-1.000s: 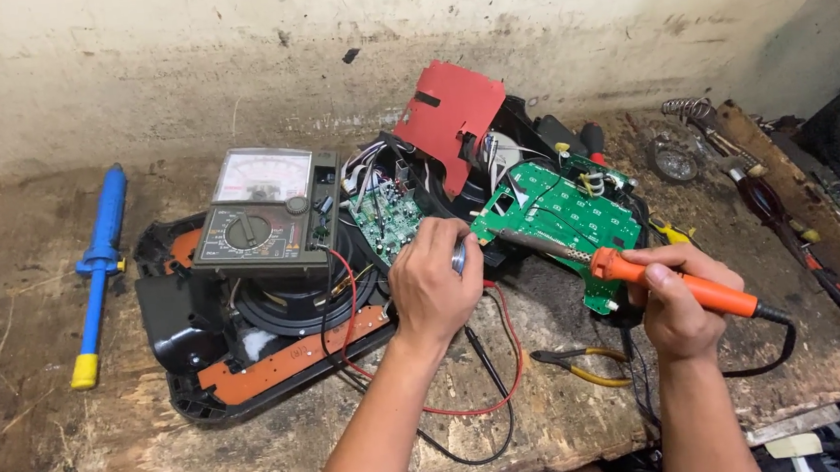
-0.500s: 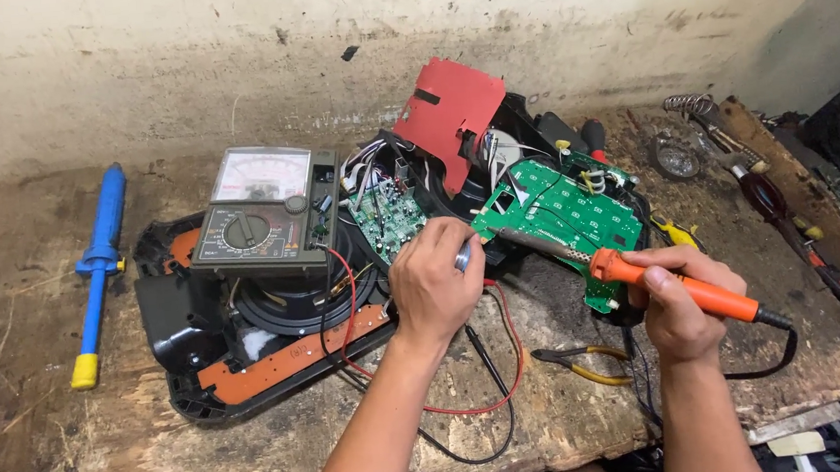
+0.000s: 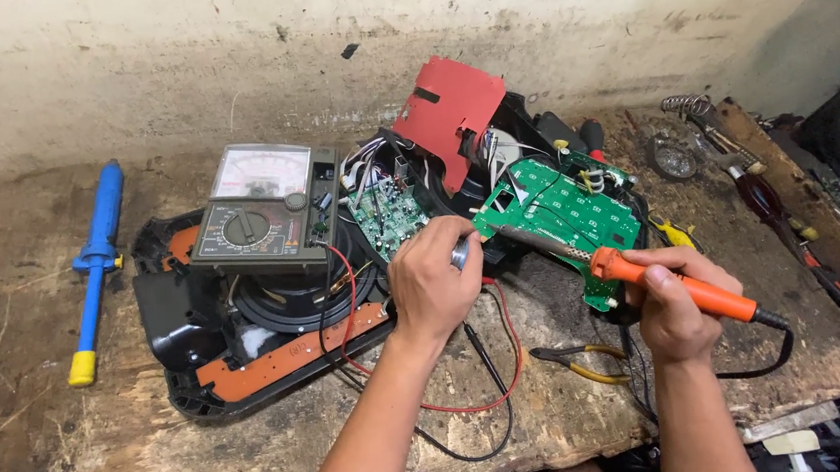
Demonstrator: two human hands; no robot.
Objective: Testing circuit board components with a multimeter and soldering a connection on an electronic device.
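My right hand (image 3: 676,302) grips an orange-handled soldering iron (image 3: 659,278) whose tip points left at the near corner of a green circuit board (image 3: 561,211). My left hand (image 3: 433,284) is closed on a small silvery object (image 3: 460,254), perhaps a coil of solder, held next to the iron's tip. A smaller green board (image 3: 386,214) with white wires lies just beyond my left hand. Both boards belong to an opened black device (image 3: 249,327) with a round speaker cone and an orange strip.
An analogue multimeter (image 3: 261,213) rests on the black casing, its red and black leads (image 3: 488,359) looping under my left arm. A blue desoldering pump (image 3: 95,269) lies far left. Yellow-handled pliers (image 3: 577,363), a red cover (image 3: 456,110), screwdrivers (image 3: 783,215) and an iron stand (image 3: 687,109) sit around.
The soldering iron has shifted very slightly; both hands stay in almost the same place.
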